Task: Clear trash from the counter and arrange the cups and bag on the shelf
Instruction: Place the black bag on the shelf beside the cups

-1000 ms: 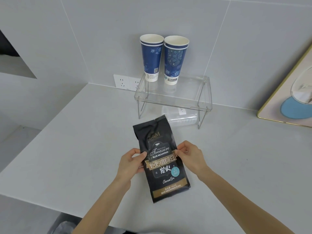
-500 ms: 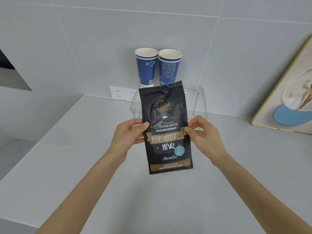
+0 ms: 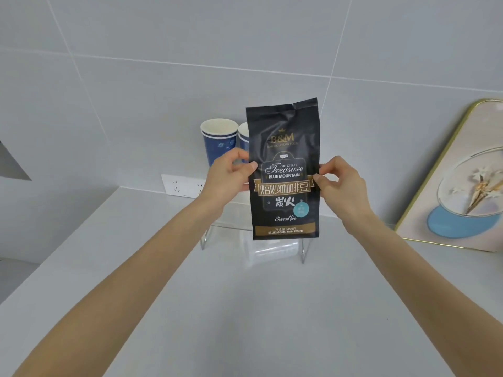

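Observation:
I hold a black coffee bag (image 3: 283,148) upright in the air, in front of the clear shelf. My left hand (image 3: 227,176) pinches its left edge and my right hand (image 3: 341,183) pinches its right edge. Two blue paper cups stand on the shelf behind: one (image 3: 217,140) is in full sight, the other (image 3: 243,140) is mostly hidden by the bag. Only the legs of the clear shelf (image 3: 304,250) and its front edge show below the bag. A stack of clear plastic cups (image 3: 268,253) lies under the shelf.
A grey counter (image 3: 245,308) runs to a tiled wall with a white power socket (image 3: 181,185) left of the shelf. A gold-framed picture (image 3: 460,186) leans against the wall on the right. The counter's left edge drops off at the far left.
The bag has been lifted off the counter and raised upright, further up and toward the shelf. It now covers most of the right cup and the shelf top. Both hands stayed on its edges.

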Motion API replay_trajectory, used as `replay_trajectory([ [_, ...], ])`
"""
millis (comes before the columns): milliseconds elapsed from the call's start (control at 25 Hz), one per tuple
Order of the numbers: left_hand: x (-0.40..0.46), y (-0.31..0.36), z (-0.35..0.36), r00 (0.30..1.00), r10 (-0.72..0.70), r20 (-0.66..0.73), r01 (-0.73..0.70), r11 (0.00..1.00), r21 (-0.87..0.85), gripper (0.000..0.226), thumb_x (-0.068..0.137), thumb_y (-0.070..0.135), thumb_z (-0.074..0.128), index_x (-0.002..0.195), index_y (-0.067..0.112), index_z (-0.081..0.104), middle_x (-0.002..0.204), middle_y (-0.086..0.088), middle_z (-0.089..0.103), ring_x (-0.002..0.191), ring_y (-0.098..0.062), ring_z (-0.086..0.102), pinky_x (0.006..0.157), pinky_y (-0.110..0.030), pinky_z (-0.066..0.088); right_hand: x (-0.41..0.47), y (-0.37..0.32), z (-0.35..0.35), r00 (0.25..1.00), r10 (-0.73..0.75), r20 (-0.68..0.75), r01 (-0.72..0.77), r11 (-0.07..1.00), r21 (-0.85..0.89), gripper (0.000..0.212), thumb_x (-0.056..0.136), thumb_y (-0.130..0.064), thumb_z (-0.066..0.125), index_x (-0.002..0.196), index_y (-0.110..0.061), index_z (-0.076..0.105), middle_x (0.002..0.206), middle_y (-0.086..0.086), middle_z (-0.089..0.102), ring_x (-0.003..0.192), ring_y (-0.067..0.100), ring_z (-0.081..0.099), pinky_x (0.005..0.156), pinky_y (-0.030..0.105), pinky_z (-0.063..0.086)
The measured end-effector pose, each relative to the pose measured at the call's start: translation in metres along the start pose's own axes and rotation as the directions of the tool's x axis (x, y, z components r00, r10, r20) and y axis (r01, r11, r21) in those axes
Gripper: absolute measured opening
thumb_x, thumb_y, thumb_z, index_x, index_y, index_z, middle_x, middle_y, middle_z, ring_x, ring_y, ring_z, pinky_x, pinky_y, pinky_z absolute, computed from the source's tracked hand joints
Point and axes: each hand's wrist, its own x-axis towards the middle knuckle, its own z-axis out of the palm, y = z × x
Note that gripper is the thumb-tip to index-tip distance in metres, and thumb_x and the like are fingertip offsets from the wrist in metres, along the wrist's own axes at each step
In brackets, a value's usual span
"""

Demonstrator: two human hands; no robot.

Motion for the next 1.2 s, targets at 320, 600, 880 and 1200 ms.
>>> replay_trajectory([
  [320, 0.089, -0.007, 0.050, 0.988, 0.028, -0.151, -0.017, 0.997, 0.071, 0.005, 0.089, 0.013, 0.048, 0.088, 0.017, 0.047, 0.096, -0.010, 0.066, 0.079, -0.020, 0.062, 0.068, -0.030, 0.051, 0.077, 0.039, 0.020, 0.979, 0.084, -0.183, -0.066, 0.992, 0.105, 0.009, 0.091, -0.008, 0.049, 0.084, -0.011, 0.045, 0.089, 0.001, 0.055, 0.061, -0.003, 0.048, 0.041, -0.001, 0.037],
  [600, 0.122, -0.043, 0.083, 0.970, 0.175, -0.167, -0.136, 0.966, 0.219, 0.002, 0.090, 0.012, 0.048, 0.091, 0.013, 0.048, 0.092, -0.003, 0.066, 0.083, -0.015, 0.060, 0.067, -0.025, 0.047, 0.104, 0.081, 0.041, 0.959, 0.190, -0.212, -0.123, 0.948, 0.292, 0.007, 0.094, -0.011, 0.046, 0.088, -0.010, 0.042, 0.075, -0.015, 0.052, 0.070, 0.001, 0.056, 0.040, -0.002, 0.039],
  [880, 0.102, -0.090, 0.098, 0.978, 0.204, -0.047, -0.174, 0.916, 0.361, 0.056, 0.086, 0.013, 0.054, 0.134, 0.009, 0.026, 0.134, -0.012, 0.049, 0.119, -0.022, 0.050, 0.096, -0.020, 0.041, 0.102, 0.103, 0.048, 0.965, 0.164, -0.203, -0.099, 0.950, 0.296, 0.007, 0.092, -0.010, 0.048, 0.086, -0.011, 0.045, 0.076, -0.015, 0.054, 0.076, 0.013, 0.060, 0.051, -0.001, 0.042],
  [1200, 0.096, -0.112, 0.106, 0.993, 0.118, -0.023, -0.088, 0.844, 0.530, 0.079, 0.082, 0.014, 0.061, 0.140, 0.010, 0.007, 0.145, -0.013, 0.032, 0.130, -0.026, 0.037, 0.101, -0.040, 0.041, 0.110, 0.101, 0.046, 0.975, 0.118, -0.189, -0.067, 0.964, 0.257, 0.008, 0.092, -0.006, 0.048, 0.084, -0.010, 0.047, 0.074, -0.013, 0.053, 0.058, -0.022, 0.054, 0.050, -0.003, 0.040],
])
